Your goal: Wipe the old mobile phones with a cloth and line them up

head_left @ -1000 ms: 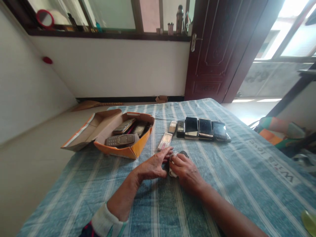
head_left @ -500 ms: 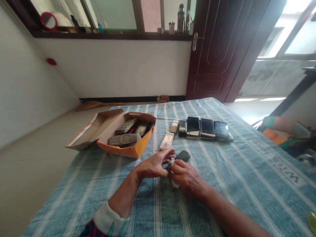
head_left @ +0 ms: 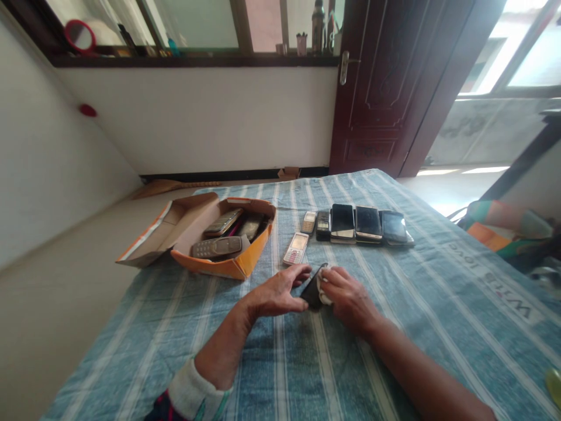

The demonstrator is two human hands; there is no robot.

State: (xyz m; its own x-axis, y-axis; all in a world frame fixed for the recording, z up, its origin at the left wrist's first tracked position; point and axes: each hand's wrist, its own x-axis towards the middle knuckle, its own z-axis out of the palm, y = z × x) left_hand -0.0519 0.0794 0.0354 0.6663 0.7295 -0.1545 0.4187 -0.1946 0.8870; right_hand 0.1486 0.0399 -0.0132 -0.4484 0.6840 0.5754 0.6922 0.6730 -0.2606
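A dark mobile phone (head_left: 312, 293) is held by its left edge between the thumb and fingers of my left hand (head_left: 274, 292), tilted over the bed-like striped cloth. My right hand (head_left: 350, 298) pinches a crumpled white cloth (head_left: 324, 286) and presses it against the phone's right side. Just beyond my left fingers lies a silver keypad phone (head_left: 296, 248) with red keys. Behind it rest a small keypad phone (head_left: 308, 222) and a black keypad phone (head_left: 323, 225).
Several touchscreen phones, among them a black one (head_left: 342, 221), lie in a row at the back right. An open orange cardboard box (head_left: 258, 248) with old phones inside stands at left. A striped blue cloth (head_left: 245, 351) covers the surface. A dark red door (head_left: 381, 88) stands behind.
My right hand with the white cloth has moved right and slightly up across the phone, uncovering more of its dark face. My left hand stays nearly in place.
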